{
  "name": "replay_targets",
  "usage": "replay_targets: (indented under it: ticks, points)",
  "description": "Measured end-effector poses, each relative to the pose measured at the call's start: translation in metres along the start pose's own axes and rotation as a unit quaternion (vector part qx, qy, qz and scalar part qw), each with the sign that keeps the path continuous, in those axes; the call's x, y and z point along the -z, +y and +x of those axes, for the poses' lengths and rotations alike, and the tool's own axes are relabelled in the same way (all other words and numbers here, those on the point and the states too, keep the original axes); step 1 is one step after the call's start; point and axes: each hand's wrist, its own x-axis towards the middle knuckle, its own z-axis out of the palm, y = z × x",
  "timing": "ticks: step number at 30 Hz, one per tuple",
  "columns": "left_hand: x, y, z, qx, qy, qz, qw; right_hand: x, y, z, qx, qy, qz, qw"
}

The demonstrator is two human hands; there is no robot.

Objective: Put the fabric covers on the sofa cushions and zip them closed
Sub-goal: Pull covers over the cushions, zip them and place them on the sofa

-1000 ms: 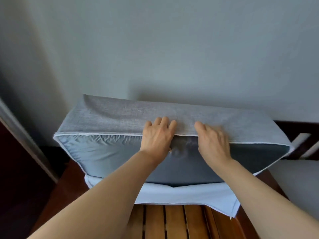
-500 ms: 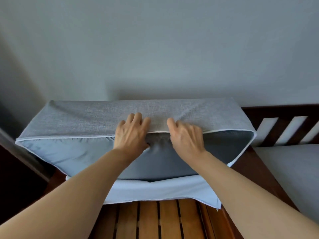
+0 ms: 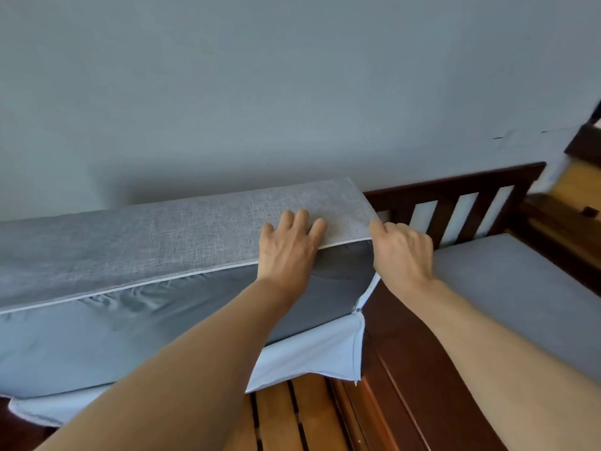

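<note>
The grey woven fabric cover [image 3: 195,242] wraps the top of the thick block-shaped cushion [image 3: 136,323], which stands on edge on the slatted wooden sofa frame [image 3: 292,418] against the wall. The open side still shows the cushion's smooth, slightly wrinkled dark liner, and the pale flap [image 3: 309,359] hangs loose with its zipper pull [image 3: 358,310] low at the corner, so zipping seems barely begun. The left hand [image 3: 287,252] lies spread flat over the piped edge; the right hand [image 3: 403,255] curls round the corner, seemingly pinching fabric.

Both forearms are bare to the frame edge; left hand [image 3: 287,252] and right hand [image 3: 403,255] wear nothing.
</note>
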Motion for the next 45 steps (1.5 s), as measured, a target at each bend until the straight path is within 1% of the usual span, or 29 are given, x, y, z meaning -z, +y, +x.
replay_targets:
  ticks: [2, 3, 5, 6, 9, 12, 14, 17, 20, 24, 28, 31, 34, 36, 38, 40, 43, 45]
  points:
    - [-0.007, 0.0, 0.001, -0.019, 0.0, 0.006, 1.0, 0.0, 0.001, -0.008, 0.012, 0.01, 0.024, 1.0]
    - [-0.007, 0.0, 0.001, -0.025, -0.003, 0.029, 0.999, -0.003, 0.001, -0.011, 0.015, 0.02, 0.027, 0.999]
    - [-0.009, 0.0, 0.003, -0.032, 0.022, 0.049, 0.998, -0.008, 0.004, -0.01, 0.014, 0.04, 0.016, 0.999]
    - [-0.015, -0.001, 0.004, -0.029, 0.043, 0.043, 0.998, -0.01, 0.005, -0.008, 0.012, 0.041, 0.007, 0.999]
    - [-0.017, 0.002, 0.004, -0.002, 0.071, 0.031, 0.997, -0.017, 0.006, -0.003, 0.012, 0.035, -0.026, 0.999]
    - [-0.026, 0.016, -0.001, -0.008, 0.073, 0.015, 0.997, -0.024, 0.011, -0.009, 0.014, 0.034, -0.004, 0.999]
    - [-0.031, 0.03, -0.004, -0.019, 0.052, 0.025, 0.998, -0.03, 0.019, -0.018, 0.022, 0.029, 0.029, 0.999]
    - [-0.036, 0.047, -0.006, 0.015, 0.028, 0.048, 0.998, -0.041, 0.03, -0.035, 0.018, -0.008, 0.102, 0.995]
    - [-0.044, 0.065, -0.006, 0.048, 0.027, 0.077, 0.995, -0.05, 0.045, -0.047, 0.044, -0.041, 0.194, 0.979]
    - [-0.052, 0.084, -0.012, 0.103, 0.037, 0.089, 0.99, -0.06, 0.054, -0.054, 0.071, -0.076, 0.293, 0.951]
    - [-0.054, 0.092, -0.014, 0.125, 0.036, 0.086, 0.988, -0.067, 0.055, -0.056, 0.077, -0.097, 0.326, 0.937]
    - [-0.05, 0.098, -0.019, 0.123, 0.022, 0.08, 0.989, -0.063, 0.054, -0.06, 0.07, -0.114, 0.323, 0.937]
    - [-0.051, 0.106, -0.031, 0.1, -0.003, 0.083, 0.992, -0.057, 0.055, -0.07, 0.048, -0.134, 0.33, 0.933]
    - [-0.055, 0.112, -0.04, 0.077, -0.033, 0.086, 0.993, -0.059, 0.056, -0.081, 0.044, -0.158, 0.323, 0.932]
    - [-0.063, 0.114, -0.049, 0.056, -0.089, 0.093, 0.99, -0.065, 0.058, -0.09, 0.047, -0.181, 0.313, 0.931]
    - [-0.073, 0.119, -0.057, 0.056, -0.126, 0.097, 0.986, -0.075, 0.061, -0.101, 0.048, -0.199, 0.309, 0.929]
    - [-0.089, 0.126, -0.062, 0.062, -0.146, 0.087, 0.983, -0.093, 0.064, -0.116, 0.017, -0.224, 0.332, 0.916]
    - [-0.107, 0.134, -0.067, 0.079, -0.15, 0.082, 0.982, -0.109, 0.066, -0.129, 0.004, -0.238, 0.335, 0.911]
